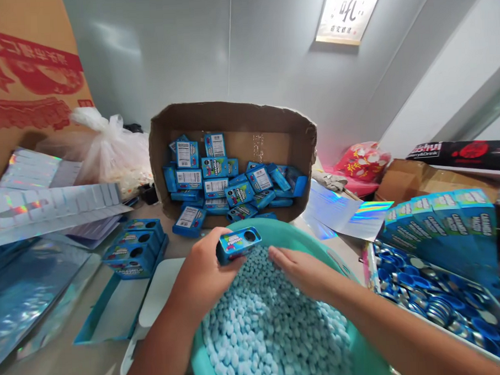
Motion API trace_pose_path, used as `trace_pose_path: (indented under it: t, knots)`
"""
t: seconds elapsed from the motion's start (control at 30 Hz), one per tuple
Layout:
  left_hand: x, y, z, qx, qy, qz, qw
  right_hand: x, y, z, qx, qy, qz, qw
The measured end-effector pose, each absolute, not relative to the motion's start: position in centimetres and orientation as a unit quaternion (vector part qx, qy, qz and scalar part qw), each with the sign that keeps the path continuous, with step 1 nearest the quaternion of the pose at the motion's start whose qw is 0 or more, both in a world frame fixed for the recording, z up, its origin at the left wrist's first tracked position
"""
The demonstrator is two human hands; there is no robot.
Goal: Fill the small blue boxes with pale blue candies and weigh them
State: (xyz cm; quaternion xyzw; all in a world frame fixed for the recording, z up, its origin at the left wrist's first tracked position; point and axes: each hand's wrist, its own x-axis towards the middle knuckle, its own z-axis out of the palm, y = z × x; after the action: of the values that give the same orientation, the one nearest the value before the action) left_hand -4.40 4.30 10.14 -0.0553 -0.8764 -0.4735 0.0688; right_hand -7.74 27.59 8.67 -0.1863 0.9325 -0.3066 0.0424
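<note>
My left hand (210, 269) is closed around a small blue candy box (239, 243), whose top has a dark round hole. The box is tilted over the far rim of a turquoise tub (289, 230). Pale blue candies (276, 324) fill much of that tub. Above them, just right of the box, my right hand (297, 265) has its fingers pressed together. What they hold, if anything, is hidden.
Behind the tub, a cardboard carton (281, 147) contains several blue boxes. At left, more boxes (134, 248) stand at a blue tray (102, 310). At right, a container (437, 306) holds blue-and-silver round caps beside folded blue cartons (446, 228). A plastic bag (111, 144) sits back left.
</note>
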Motion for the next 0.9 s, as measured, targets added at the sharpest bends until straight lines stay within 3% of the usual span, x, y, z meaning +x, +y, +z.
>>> trace_pose_path:
  t: [0.1, 0.17, 0.27, 0.47, 0.6, 0.9]
  knots:
    - [-4.8, 4.1, 9.7, -0.026, -0.86, -0.503, 0.083, -4.9, 26.9, 9.3, -0.276, 0.916, -0.208, 0.202]
    - [-4.8, 4.1, 9.5, -0.02, -0.854, -0.511, 0.091, -2.7, 26.2, 9.3, -0.321, 0.905, -0.145, 0.237]
    - [-4.7, 4.1, 9.5, -0.024, -0.856, -0.508, 0.095, -1.2, 25.5, 8.1, -0.32, 0.912, -0.115, 0.231]
    - [-4.5, 4.3, 10.0, -0.023, -0.864, -0.495, 0.084, -6.9, 26.7, 5.6, -0.306, 0.939, -0.101, 0.122]
    - [-4.6, 4.3, 9.9, 0.001, -0.862, -0.497, 0.103, -8.9, 26.6, 5.5, -0.277, 0.936, -0.177, 0.123]
    - [-5.6, 4.2, 9.1, -0.027, -0.844, -0.531, 0.073, -4.4, 20.7, 4.3, -0.222, 0.868, -0.411, 0.171]
